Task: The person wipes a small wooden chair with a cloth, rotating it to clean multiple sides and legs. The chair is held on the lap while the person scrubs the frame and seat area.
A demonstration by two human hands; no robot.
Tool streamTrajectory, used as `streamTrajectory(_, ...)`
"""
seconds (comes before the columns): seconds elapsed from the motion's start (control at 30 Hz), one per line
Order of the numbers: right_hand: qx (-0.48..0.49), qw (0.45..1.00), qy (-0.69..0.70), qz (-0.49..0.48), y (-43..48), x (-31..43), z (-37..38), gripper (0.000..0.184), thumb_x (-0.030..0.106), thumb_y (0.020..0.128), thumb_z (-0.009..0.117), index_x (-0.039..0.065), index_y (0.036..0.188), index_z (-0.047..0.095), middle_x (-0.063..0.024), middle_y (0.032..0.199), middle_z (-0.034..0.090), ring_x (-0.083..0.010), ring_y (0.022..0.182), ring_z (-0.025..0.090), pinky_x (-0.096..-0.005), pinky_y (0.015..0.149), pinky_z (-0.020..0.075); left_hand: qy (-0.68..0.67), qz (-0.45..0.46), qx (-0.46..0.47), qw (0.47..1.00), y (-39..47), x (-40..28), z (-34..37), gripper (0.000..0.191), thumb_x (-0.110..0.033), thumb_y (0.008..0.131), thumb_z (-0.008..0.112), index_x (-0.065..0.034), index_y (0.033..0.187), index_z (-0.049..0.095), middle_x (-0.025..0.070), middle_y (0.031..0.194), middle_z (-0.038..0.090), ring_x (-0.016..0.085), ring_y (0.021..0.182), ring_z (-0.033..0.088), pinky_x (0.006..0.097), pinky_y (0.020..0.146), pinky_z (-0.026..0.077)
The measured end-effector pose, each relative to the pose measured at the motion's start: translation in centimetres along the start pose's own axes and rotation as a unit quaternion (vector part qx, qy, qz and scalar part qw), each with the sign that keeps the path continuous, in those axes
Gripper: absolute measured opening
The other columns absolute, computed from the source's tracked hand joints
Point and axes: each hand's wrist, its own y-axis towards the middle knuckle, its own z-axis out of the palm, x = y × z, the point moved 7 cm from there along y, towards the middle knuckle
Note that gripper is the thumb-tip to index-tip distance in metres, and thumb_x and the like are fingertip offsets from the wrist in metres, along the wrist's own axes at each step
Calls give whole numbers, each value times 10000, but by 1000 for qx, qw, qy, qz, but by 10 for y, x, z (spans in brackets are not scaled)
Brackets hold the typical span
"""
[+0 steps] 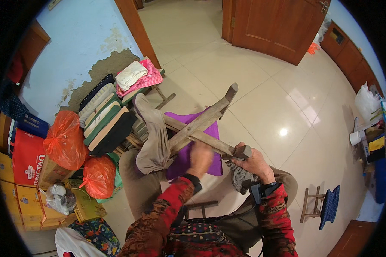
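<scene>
A crossed wooden folding-stool frame [188, 129] lies tilted above my lap. My right hand [255, 165] grips the end of one of its bars at the lower right. A crumpled grey rag [242, 176] hangs just under that hand, and I cannot tell whether the fingers hold it too. My left hand [201, 157] is blurred beside the lower bar, over a purple cloth [214, 162]. Its fingers are too smeared to read. A beige-grey cloth [153, 135] covers the frame's left end. Where the purple cloth attaches, if it does, is hidden.
Folded stools with fabric seats [106, 128] are stacked left by the peeling wall. Orange plastic bags [66, 141] and yellow cartons [29, 199] crowd the left side. A small blue-seated stool [329, 207] stands right. Beyond is an open wooden door [276, 30].
</scene>
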Motion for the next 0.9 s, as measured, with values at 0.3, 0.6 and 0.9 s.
streamTrajectory(0.3, 16, 1000, -17, 8, 3, 0, 0, 375, 259, 809, 763, 98, 1048, 524, -129, 851, 665, -356, 838, 648, -419, 702, 511, -31, -11, 53, 998, -6, -28, 11, 414, -75, 751, 606, 84, 1133, 576, 228, 1123, 571, 416, 1118, 518, 468, 947, 458)
streamTrajectory(0.6, 11, 999, -25, 27, 4, -7, 4, 370, 274, 807, 767, 101, 1041, 539, -123, 857, 668, -355, 834, 648, -414, 709, 515, 59, -52, 18, 997, 12, 31, -7, 217, -74, 756, 623, 39, 925, 697, 221, 1043, 639, 395, 1027, 574, 452, 865, 494)
streamTrajectory(0.9, 3, 1000, -21, 9, 4, 0, -1, 369, 259, 797, 767, 99, 1044, 544, -125, 859, 667, -353, 832, 648, -417, 704, 515, -56, 9, 113, 992, -7, -33, 11, 524, -79, 721, 673, 49, 1216, 560, 209, 1188, 580, 392, 1170, 517, 432, 998, 458)
